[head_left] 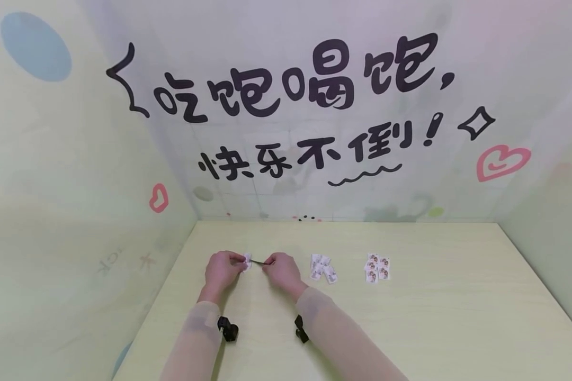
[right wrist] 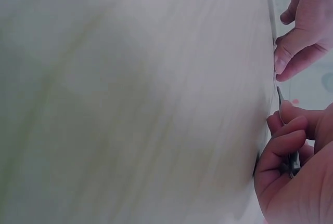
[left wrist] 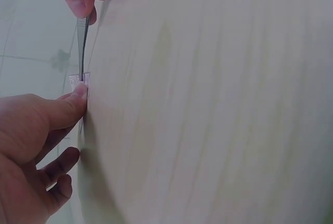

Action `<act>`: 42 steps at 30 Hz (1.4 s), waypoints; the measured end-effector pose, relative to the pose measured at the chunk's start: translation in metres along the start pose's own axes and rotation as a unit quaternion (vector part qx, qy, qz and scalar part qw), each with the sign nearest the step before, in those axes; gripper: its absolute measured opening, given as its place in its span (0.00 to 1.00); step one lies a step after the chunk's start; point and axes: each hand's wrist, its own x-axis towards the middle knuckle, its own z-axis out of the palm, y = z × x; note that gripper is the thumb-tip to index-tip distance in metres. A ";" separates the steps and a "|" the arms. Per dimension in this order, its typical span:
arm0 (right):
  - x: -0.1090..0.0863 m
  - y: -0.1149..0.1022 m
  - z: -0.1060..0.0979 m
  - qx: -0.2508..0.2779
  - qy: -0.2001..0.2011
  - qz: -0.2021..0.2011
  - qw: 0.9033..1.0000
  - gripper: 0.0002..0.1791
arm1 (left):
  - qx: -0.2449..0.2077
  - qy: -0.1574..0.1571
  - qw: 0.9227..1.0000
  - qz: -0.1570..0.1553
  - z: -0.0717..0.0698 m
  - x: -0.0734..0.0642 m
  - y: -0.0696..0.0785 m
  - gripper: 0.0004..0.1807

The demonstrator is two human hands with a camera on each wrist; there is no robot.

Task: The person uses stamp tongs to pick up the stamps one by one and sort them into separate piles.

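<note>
In the head view, my left hand [head_left: 221, 272] pinches a small white printed paper piece [head_left: 248, 262] between thumb and fingers, low over the table's left half. The piece's top edge [left wrist: 74, 80] shows above the thumb in the left wrist view. My right hand [head_left: 283, 271] grips metal tweezers [left wrist: 81, 39], whose tips point left and meet the paper piece. Part of the tweezers [right wrist: 281, 95] sticks out past the right thumb in the right wrist view; the curled fingers hide much of the rest. What is printed on the held piece is mostly covered by my fingers.
Right of my right hand lies a loose group of small white printed pieces [head_left: 331, 274]. Farther right is a second group [head_left: 384, 272] with brownish-red pictures. The pale wooden table [head_left: 434, 317] ends at a lettered back wall [head_left: 276, 201] and side walls.
</note>
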 end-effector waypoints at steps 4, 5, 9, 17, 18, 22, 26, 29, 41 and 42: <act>0.003 0.005 -0.004 0.008 0.004 0.010 1.000 0.02 | -0.010 0.006 1.000 0.009 0.005 0.002 0.004 0.10; 0.004 0.007 -0.005 0.011 0.005 0.011 1.000 0.02 | -0.014 0.008 1.000 0.012 0.006 0.001 0.005 0.11; 0.006 0.017 -0.013 0.035 0.008 0.016 0.999 0.02 | -0.048 0.031 0.998 0.010 0.008 -0.004 0.013 0.13; -0.005 0.037 -0.042 0.069 0.000 0.010 0.998 0.03 | -0.065 0.065 0.993 0.074 0.015 -0.019 0.036 0.12; -0.008 0.037 -0.046 0.075 -0.002 0.007 0.997 0.03 | -0.063 0.068 0.992 0.084 0.016 -0.021 0.039 0.11; -0.020 0.034 -0.058 0.084 -0.010 -0.003 0.996 0.03 | -0.063 0.071 0.992 0.087 0.019 -0.026 0.044 0.11; -0.029 0.034 -0.064 0.095 -0.014 -0.010 0.995 0.04 | -0.071 0.065 0.993 0.070 0.023 -0.031 0.043 0.11; -0.035 0.034 -0.069 0.110 -0.017 -0.012 0.994 0.04 | -0.074 0.062 0.993 0.071 0.026 -0.034 0.045 0.11; -0.050 0.047 -0.094 0.155 -0.015 0.003 0.988 0.03 | -0.081 0.066 0.987 0.122 0.035 -0.039 0.064 0.10; -0.051 0.049 -0.095 0.158 -0.015 0.005 0.987 0.04 | -0.081 0.064 0.987 0.122 0.035 -0.040 0.064 0.11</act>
